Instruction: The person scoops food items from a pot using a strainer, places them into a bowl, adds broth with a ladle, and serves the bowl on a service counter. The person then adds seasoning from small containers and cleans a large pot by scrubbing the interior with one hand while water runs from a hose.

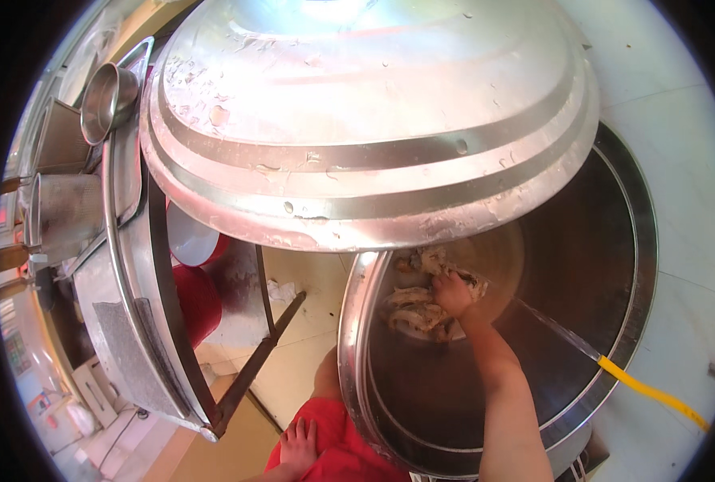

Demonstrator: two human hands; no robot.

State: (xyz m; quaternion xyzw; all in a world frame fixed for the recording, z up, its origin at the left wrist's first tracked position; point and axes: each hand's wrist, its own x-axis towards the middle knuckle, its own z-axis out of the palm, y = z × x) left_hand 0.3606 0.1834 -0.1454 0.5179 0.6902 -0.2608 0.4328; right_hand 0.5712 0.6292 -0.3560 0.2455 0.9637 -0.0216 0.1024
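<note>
My right hand [452,295] reaches deep into a large round metal pot [645,235], its fingers on pale, bone-like pieces [418,316] lying at the bottom; whether it grips one cannot be told. Cloudy water [508,265] surrounds the pieces. A yellow hose [647,391] lies over the pot's right rim and sends a stream of water inside. My left hand [298,443] rests on the red clothing over my thigh, outside the pot, with its fingers a little apart and nothing in it. A big wet metal lid [357,162] covers the far part of the pot's opening.
On the left stands a metal table [116,361] with a long-handled metal ladle [109,102], perforated metal strainers [68,202] and a grey cloth [128,349]. Below it are a red container [198,301] and a white-lined bowl [192,235]. A tiled wall [677,181] borders the pot on the right.
</note>
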